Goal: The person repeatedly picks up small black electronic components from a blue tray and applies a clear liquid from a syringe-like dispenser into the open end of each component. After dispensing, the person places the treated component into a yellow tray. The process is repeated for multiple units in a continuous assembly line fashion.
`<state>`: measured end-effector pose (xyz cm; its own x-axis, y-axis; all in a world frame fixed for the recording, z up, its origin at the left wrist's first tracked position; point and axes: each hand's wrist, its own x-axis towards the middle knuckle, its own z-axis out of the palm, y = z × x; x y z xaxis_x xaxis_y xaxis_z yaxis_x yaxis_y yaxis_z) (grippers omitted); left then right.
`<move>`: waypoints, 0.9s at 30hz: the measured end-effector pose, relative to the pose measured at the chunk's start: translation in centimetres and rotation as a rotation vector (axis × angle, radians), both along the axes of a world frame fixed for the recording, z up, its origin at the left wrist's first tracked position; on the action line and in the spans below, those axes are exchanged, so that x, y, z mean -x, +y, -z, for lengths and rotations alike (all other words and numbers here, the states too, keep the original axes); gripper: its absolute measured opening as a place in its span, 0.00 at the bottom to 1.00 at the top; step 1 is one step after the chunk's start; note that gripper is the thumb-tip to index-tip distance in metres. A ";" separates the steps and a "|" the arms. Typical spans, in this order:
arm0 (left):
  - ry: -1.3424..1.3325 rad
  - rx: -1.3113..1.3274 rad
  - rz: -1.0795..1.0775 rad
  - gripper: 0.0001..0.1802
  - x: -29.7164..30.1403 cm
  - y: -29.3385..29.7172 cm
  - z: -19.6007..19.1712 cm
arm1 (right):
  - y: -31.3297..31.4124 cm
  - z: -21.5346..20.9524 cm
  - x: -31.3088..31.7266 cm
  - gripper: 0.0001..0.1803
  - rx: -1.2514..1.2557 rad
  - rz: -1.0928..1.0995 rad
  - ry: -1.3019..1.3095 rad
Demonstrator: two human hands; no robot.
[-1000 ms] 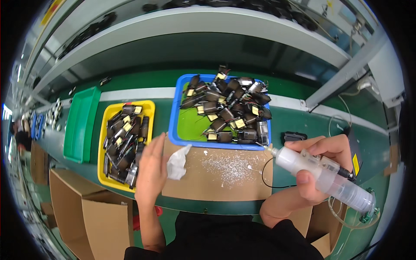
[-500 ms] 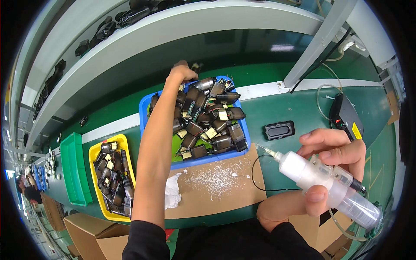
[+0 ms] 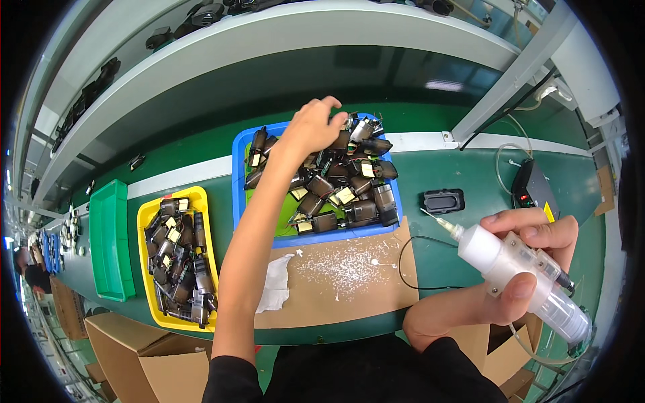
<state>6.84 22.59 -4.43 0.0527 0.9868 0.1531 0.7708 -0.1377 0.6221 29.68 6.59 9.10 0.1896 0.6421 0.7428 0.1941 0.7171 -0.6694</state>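
Observation:
My left hand (image 3: pixel 310 127) reaches far forward into the blue tray (image 3: pixel 239 176), its fingers curled over the pile of small black parts (image 3: pixel 346 188) at the tray's back. Whether it grips one is hidden by the hand. My right hand (image 3: pixel 531 252) is at the right, closed around a clear plastic dispenser syringe (image 3: pixel 514 272) with a white front and a thin needle tip pointing left. A thin hose leaves the syringe's back end.
A yellow tray (image 3: pixel 149 216) of similar black parts lies at the left, beside a green tray (image 3: pixel 111 242). A brown cardboard sheet (image 3: pixel 349 282) with white specks and a white wipe (image 3: pixel 277 282) lies in front. A black part (image 3: pixel 444 200) and controller box (image 3: pixel 534 190) sit at right.
My left hand went from the white wipe on the cardboard up into the blue tray and now rests on the parts at its back. The right hand keeps holding the syringe.

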 end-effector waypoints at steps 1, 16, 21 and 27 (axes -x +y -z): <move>0.216 0.027 0.011 0.24 -0.3 0.0 0.1 | -0.1 -0.2 -0.1 0.29 -0.005 0.000 -0.005; 0.094 -0.244 -0.040 0.20 -0.8 -7.5 -0.8 | -0.2 0.3 -2.4 0.26 0.027 -0.106 -0.097; -0.942 -0.177 -0.189 0.19 1.9 -11.2 -0.3 | -0.3 -0.1 -2.4 0.26 0.078 -0.170 -0.124; -2.028 0.333 0.085 0.24 3.0 -12.8 -1.2 | -0.4 0.5 0.7 0.26 0.013 -0.158 -0.108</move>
<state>3.81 9.82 -3.22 0.1124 0.9879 -0.1065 -0.9038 0.1462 0.4022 28.96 6.20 8.60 0.0055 0.6672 0.7448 0.1512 0.7357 -0.6602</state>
